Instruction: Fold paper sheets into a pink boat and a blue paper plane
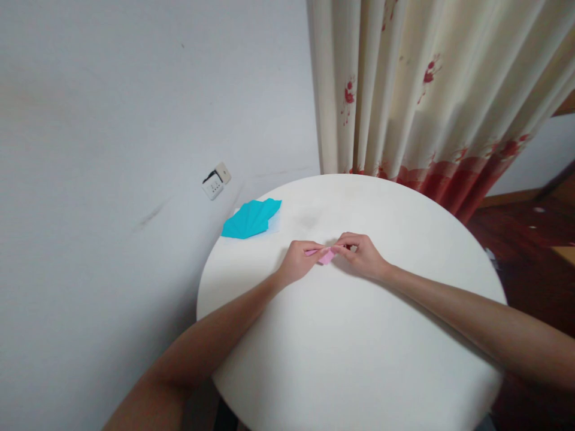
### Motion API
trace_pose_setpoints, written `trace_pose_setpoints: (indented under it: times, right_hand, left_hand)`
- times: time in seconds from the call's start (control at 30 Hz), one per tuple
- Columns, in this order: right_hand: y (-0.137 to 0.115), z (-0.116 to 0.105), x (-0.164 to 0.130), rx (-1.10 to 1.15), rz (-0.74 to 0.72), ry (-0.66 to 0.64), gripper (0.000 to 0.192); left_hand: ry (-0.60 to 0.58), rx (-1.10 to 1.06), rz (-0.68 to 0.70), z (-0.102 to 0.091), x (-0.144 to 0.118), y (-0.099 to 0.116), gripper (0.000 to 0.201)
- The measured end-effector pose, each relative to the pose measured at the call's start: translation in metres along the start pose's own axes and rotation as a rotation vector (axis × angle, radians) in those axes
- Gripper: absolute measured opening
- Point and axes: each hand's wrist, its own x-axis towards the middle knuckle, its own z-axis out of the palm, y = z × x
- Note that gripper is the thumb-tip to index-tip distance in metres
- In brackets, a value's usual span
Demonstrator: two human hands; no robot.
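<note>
A small piece of folded pink paper [327,257] is held between both hands over the middle of the white round table [359,347]. My left hand [300,261] pinches its left side, fingers closed and pointing right. From the other side my right hand [359,254] grips the upper right part of the paper between thumb and fingers. Much of the pink paper is covered by the fingertips, so its full shape is hidden. Farther back on the left lies a creased blue paper [251,219], fanned out in pleats and apart from both hands.
Under the blue paper a pale sheet [274,224] shows at its right edge. The white wall [135,120] with a socket [212,187] borders the table on the left. A cream curtain [395,90] with red flowers hangs behind. Dark reddish floor [516,239] lies to the right.
</note>
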Motion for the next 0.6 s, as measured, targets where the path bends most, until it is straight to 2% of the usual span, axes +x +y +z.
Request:
trace_pose_setpoints:
  times: [0.23,0.6]
  right_hand:
    - [0.0004,0.0015,0.0005,0.001,0.030,0.003,0.024]
    - [0.0014,0.0015,0.0008,-0.002,0.006,-0.012,0.020]
  left_hand:
    - [0.003,-0.008,-0.027,0.0005,-0.0006,0.0013,0.034]
    - [-0.016,0.007,0.003,0.0015,-0.0002,0.0020,0.033]
